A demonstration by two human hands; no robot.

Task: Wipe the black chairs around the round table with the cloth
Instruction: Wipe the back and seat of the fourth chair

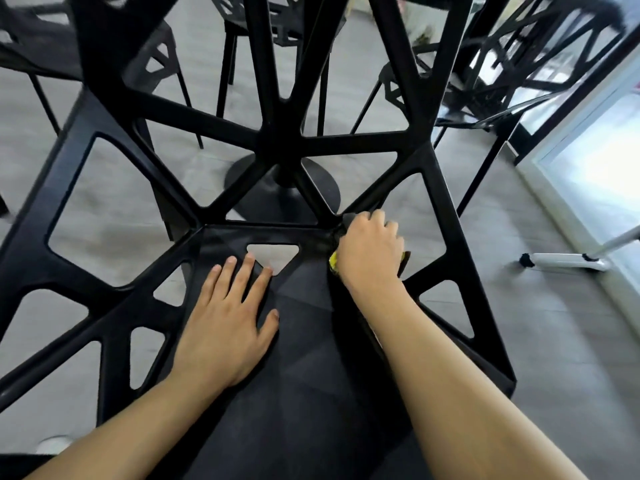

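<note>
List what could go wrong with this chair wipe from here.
The cloth is bunched almost wholly under the right hand in the seat's back corner, so it may miss the struts. The left hand lies flat beside a triangular cutout; fingers could slip in. Leaning on the chair might shift it.

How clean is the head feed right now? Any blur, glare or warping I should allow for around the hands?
Head view: the left hand, flat on the chair seat, and the right hand on the cloth look fairly sharp; the floor and far chairs smear with motion blur; the window at right is blown out by glare; wide-angle bending stretches the chair struts at the edges.
</note>
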